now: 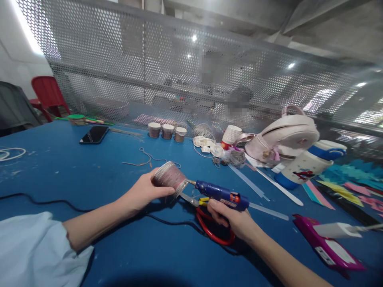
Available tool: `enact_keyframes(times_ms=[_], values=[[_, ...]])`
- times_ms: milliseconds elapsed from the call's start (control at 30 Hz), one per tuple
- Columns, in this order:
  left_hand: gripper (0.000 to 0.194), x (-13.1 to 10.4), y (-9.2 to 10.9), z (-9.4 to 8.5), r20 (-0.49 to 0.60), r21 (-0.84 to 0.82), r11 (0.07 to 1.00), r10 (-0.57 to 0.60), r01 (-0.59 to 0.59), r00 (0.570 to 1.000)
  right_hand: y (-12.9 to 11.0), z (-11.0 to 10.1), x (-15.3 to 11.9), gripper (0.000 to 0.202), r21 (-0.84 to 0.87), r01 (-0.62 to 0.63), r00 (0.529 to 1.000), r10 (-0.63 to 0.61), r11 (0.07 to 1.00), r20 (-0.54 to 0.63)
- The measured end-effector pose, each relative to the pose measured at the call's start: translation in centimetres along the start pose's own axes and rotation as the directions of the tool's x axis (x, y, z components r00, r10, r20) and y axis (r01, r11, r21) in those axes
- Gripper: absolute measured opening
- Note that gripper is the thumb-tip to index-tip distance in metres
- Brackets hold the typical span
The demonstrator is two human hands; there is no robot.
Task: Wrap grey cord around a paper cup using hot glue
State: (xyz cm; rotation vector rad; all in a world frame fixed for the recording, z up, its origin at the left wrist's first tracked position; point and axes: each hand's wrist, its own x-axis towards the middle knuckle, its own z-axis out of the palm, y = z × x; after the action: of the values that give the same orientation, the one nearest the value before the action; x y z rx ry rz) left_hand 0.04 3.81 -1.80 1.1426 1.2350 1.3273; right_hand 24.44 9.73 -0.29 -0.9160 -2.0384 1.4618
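Note:
My left hand is wrapped round a paper cup wound with greyish-pink yarn, tilted over on its side. In my right hand is a blue glue gun, a clear glue stick poking out of its back end. The nozzle points left and meets or nearly meets the cup's edge; I cannot tell which. Below the gun lie scissors with red and yellow handles, their blades partly hidden behind the cup. A loose piece of yarn rests on the table beyond the cup.
Three wrapped cups stand at the back beside a stack of paper cups. A phone lies left. To the right are a pale backpack, a bottle and a magenta pack. A black cable crosses the blue table.

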Motion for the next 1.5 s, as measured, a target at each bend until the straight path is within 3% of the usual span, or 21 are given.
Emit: enact_keyframes(times_ms=[233,467,700,833,1000,1133,1500], values=[[0.058,-0.1,0.4,0.1,-0.047,0.097,0.995,0.043,-0.038,0.998,-0.9,0.1,-0.3,0.031,-0.152,0.089,0.996,-0.092,0.984,-0.014],[0.057,-0.1,0.4,0.2,-0.055,0.074,0.997,0.005,-0.001,0.998,-0.8,-0.1,0.0,0.036,-0.077,0.067,0.998,-0.066,0.995,0.012],[0.066,-0.1,0.3,-0.2,-0.100,0.203,0.974,0.122,-0.100,0.988,-0.5,-0.1,0.1,0.027,-0.135,0.078,0.997,-0.081,0.988,-0.015],[0.053,-0.2,0.7,-0.4,-0.113,0.354,0.924,0.194,-0.143,0.974,-0.9,0.0,-0.1,0.025,-0.219,0.099,0.990,-0.119,0.971,-0.080],[0.038,-0.4,1.1,-0.4,-0.084,0.503,0.844,0.263,-0.187,0.961,-1.2,0.3,-0.2,0.024,-0.368,0.190,0.977,-0.212,0.910,-0.019],[0.038,-0.4,1.1,-0.5,-0.076,0.536,0.822,0.271,-0.190,0.960,-1.0,0.4,-0.1,0.022,-0.374,0.255,0.962,-0.272,0.892,0.006],[0.035,-0.4,1.1,-0.4,-0.066,0.564,0.802,0.279,-0.195,0.958,-0.7,0.3,0.1,0.022,-0.387,0.194,0.974,-0.224,0.901,-0.033]])
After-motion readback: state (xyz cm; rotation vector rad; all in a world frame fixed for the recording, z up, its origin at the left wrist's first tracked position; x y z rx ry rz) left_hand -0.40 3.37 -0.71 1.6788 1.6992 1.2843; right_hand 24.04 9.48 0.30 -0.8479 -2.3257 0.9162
